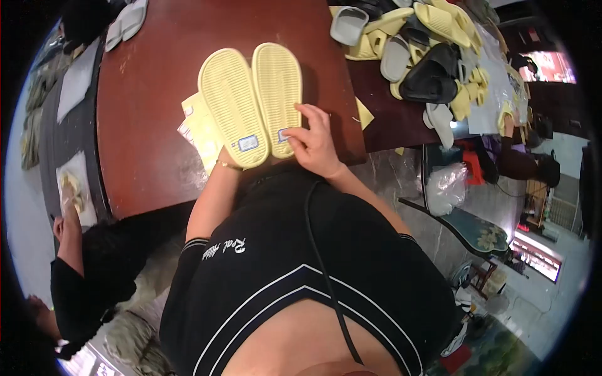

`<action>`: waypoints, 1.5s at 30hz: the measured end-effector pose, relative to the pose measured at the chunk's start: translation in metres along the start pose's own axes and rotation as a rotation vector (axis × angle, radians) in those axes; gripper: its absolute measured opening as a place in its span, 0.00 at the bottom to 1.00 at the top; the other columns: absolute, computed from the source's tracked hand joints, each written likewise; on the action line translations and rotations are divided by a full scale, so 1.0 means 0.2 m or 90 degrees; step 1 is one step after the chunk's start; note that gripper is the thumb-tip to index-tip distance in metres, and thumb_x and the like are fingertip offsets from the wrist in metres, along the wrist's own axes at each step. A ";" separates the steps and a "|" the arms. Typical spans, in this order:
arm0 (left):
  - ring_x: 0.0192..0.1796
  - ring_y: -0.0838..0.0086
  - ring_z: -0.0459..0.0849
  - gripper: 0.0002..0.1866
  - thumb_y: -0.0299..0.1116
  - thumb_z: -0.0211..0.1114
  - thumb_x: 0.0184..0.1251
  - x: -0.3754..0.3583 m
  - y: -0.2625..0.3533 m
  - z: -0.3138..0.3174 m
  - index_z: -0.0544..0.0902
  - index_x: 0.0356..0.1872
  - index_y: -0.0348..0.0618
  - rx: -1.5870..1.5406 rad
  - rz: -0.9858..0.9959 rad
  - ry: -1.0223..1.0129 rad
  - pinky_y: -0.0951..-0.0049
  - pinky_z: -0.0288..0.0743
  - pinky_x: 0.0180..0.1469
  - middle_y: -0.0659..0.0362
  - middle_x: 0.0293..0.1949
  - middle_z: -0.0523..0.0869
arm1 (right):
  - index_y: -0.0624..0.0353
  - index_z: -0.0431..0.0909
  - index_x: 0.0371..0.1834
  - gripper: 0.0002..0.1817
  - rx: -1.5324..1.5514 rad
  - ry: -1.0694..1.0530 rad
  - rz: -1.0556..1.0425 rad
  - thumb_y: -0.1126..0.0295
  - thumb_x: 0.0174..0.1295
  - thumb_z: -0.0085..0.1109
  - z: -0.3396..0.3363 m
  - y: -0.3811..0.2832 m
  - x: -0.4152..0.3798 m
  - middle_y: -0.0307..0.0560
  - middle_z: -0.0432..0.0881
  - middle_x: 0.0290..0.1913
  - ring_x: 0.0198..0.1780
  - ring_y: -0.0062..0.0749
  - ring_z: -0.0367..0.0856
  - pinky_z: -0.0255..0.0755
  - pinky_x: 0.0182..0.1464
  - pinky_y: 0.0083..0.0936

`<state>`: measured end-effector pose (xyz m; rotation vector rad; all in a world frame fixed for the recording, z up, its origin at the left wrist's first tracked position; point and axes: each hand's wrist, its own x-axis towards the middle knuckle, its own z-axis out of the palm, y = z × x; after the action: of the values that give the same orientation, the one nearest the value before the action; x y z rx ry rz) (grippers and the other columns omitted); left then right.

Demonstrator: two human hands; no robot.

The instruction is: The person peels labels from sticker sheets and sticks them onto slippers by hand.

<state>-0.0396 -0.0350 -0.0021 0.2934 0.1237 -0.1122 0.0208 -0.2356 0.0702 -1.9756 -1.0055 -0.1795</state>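
Note:
A pair of pale yellow slippers is held close in front of me, ridged soles facing up and straps out of sight. The left slipper (231, 100) and the right slipper (278, 88) lie side by side. Each has a small blue-edged label near its lower end; one label (248, 143) shows fully. My left hand (229, 157) goes under the left slipper and supports the pair from below, its fingers hidden. My right hand (317, 143) is at the right slipper, thumb on its label (285, 134) and fingers curled at its outer edge.
Under the slippers are the red-brown table (157, 125) and yellow printed sheets (200, 135). A pile of yellow, black and grey slippers (429, 75) lies at right. Grey slippers (127, 25) sit at far left. Another person's arm (70, 241) is at left; another person (523, 160) is at right.

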 end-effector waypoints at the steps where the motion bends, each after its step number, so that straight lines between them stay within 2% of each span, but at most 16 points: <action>1: 0.60 0.61 0.78 0.28 0.49 0.45 0.75 -0.01 0.00 -0.02 0.67 0.67 0.39 0.002 0.007 -0.012 0.63 0.77 0.58 0.50 0.62 0.75 | 0.54 0.85 0.34 0.08 -0.003 -0.010 -0.004 0.75 0.49 0.62 0.01 0.00 -0.01 0.57 0.71 0.60 0.62 0.55 0.65 0.60 0.63 0.41; 3: 0.60 0.62 0.77 0.27 0.46 0.46 0.76 -0.03 0.04 -0.14 0.66 0.67 0.39 -0.100 -0.017 -0.060 0.63 0.77 0.59 0.50 0.62 0.75 | 0.54 0.84 0.35 0.09 -0.014 -0.011 -0.005 0.74 0.49 0.62 0.02 0.03 -0.02 0.57 0.71 0.61 0.63 0.55 0.64 0.61 0.64 0.42; 5: 0.53 0.66 0.81 0.25 0.43 0.53 0.73 -0.08 0.10 -0.10 0.69 0.64 0.39 0.186 0.136 0.187 0.67 0.80 0.53 0.53 0.57 0.79 | 0.54 0.84 0.37 0.09 0.021 0.010 0.068 0.73 0.50 0.62 0.03 0.07 -0.04 0.56 0.71 0.61 0.62 0.53 0.65 0.62 0.63 0.42; 7: 0.47 0.68 0.83 0.21 0.39 0.54 0.73 -0.12 0.30 -0.29 0.73 0.60 0.37 0.173 0.120 0.241 0.68 0.82 0.47 0.55 0.52 0.81 | 0.55 0.83 0.37 0.09 0.021 0.024 0.108 0.72 0.51 0.62 0.05 0.16 -0.09 0.57 0.70 0.61 0.62 0.53 0.65 0.62 0.63 0.42; 10: 0.43 0.74 0.83 0.15 0.34 0.55 0.72 -0.20 0.48 0.10 0.76 0.54 0.37 0.541 0.354 0.375 0.72 0.81 0.41 0.56 0.47 0.83 | 0.56 0.82 0.38 0.10 -0.099 0.063 0.154 0.72 0.51 0.61 0.07 0.32 -0.19 0.58 0.69 0.61 0.61 0.54 0.65 0.62 0.62 0.42; 15: 0.42 0.67 0.82 0.17 0.35 0.57 0.68 -0.49 0.99 -0.36 0.75 0.52 0.33 0.928 0.537 0.748 0.66 0.77 0.45 0.51 0.43 0.83 | 0.57 0.78 0.47 0.17 -0.209 0.005 0.279 0.72 0.51 0.61 0.10 0.46 -0.37 0.59 0.67 0.61 0.61 0.55 0.64 0.62 0.63 0.43; 17: 0.45 0.61 0.82 0.19 0.35 0.56 0.68 -0.59 1.06 -0.46 0.73 0.54 0.33 1.012 0.544 0.876 0.64 0.75 0.50 0.47 0.44 0.83 | 0.57 0.77 0.48 0.18 -0.208 -0.013 0.322 0.71 0.51 0.62 0.12 0.47 -0.42 0.59 0.66 0.62 0.62 0.55 0.64 0.62 0.64 0.44; 21: 0.51 0.63 0.79 0.22 0.35 0.55 0.70 -0.66 1.08 -0.55 0.70 0.61 0.34 1.091 0.286 1.142 0.64 0.73 0.53 0.48 0.54 0.79 | 0.55 0.77 0.48 0.19 -0.239 -0.052 0.371 0.70 0.51 0.63 0.15 0.47 -0.45 0.56 0.65 0.63 0.64 0.53 0.63 0.62 0.64 0.44; 25: 0.54 0.61 0.78 0.23 0.36 0.54 0.70 -0.60 1.01 -0.57 0.69 0.62 0.35 1.072 0.354 1.208 0.62 0.72 0.55 0.48 0.57 0.76 | 0.54 0.77 0.47 0.18 -0.234 -0.056 0.374 0.70 0.51 0.63 0.13 0.47 -0.44 0.54 0.66 0.62 0.64 0.51 0.63 0.63 0.64 0.43; 27: 0.56 0.61 0.77 0.23 0.36 0.53 0.70 -0.52 0.96 -0.54 0.69 0.63 0.35 1.008 0.514 1.126 0.62 0.71 0.56 0.47 0.59 0.75 | 0.55 0.77 0.47 0.18 -0.229 -0.055 0.377 0.71 0.51 0.63 0.12 0.47 -0.43 0.53 0.66 0.62 0.64 0.51 0.63 0.63 0.63 0.43; 29: 0.58 0.60 0.76 0.24 0.36 0.53 0.71 -0.39 0.90 -0.36 0.68 0.64 0.35 0.848 0.621 0.874 0.61 0.71 0.57 0.47 0.61 0.74 | 0.55 0.77 0.46 0.17 -0.222 -0.060 0.380 0.71 0.51 0.63 0.11 0.47 -0.43 0.53 0.67 0.61 0.63 0.51 0.63 0.63 0.63 0.43; 33: 0.73 0.58 0.59 0.36 0.56 0.53 0.70 -0.16 0.66 0.67 0.63 0.70 0.39 0.446 0.412 0.254 0.55 0.54 0.72 0.43 0.71 0.59 | 0.55 0.78 0.44 0.15 -0.212 -0.073 0.349 0.71 0.51 0.62 0.09 0.50 -0.40 0.53 0.69 0.58 0.60 0.50 0.66 0.64 0.61 0.43; 37: 0.77 0.54 0.48 0.39 0.69 0.43 0.66 -0.19 0.57 1.34 0.63 0.71 0.58 0.569 0.428 -0.377 0.48 0.42 0.74 0.45 0.76 0.46 | 0.56 0.79 0.42 0.13 -0.203 -0.076 0.332 0.71 0.51 0.62 0.08 0.55 -0.39 0.52 0.71 0.54 0.57 0.50 0.68 0.66 0.60 0.41; 40: 0.76 0.52 0.48 0.40 0.72 0.43 0.63 -0.21 0.46 1.74 0.60 0.72 0.65 0.605 0.493 -0.544 0.48 0.44 0.73 0.43 0.75 0.49 | 0.57 0.80 0.40 0.11 -0.178 -0.089 0.315 0.71 0.52 0.61 0.07 0.58 -0.38 0.52 0.71 0.53 0.57 0.50 0.68 0.66 0.59 0.40; 42: 0.76 0.59 0.38 0.30 0.64 0.48 0.65 -0.26 0.37 1.93 0.67 0.66 0.69 0.631 0.480 -0.570 0.50 0.33 0.74 0.55 0.75 0.46 | 0.59 0.79 0.39 0.10 -0.142 -0.046 0.242 0.72 0.53 0.59 0.02 0.69 -0.39 0.53 0.73 0.52 0.53 0.48 0.72 0.70 0.54 0.38; 45: 0.76 0.59 0.39 0.30 0.62 0.49 0.64 -0.28 0.33 2.00 0.67 0.66 0.67 0.675 0.511 -0.576 0.50 0.35 0.73 0.55 0.75 0.47 | 0.63 0.80 0.36 0.08 -0.001 0.104 0.278 0.74 0.53 0.57 -0.11 0.83 -0.34 0.54 0.78 0.42 0.37 0.45 0.80 0.76 0.41 0.33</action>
<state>-0.0449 -0.0856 0.4048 1.2875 -0.9862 0.5146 0.0983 -0.3374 -0.0562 -2.0926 -0.4540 -0.0964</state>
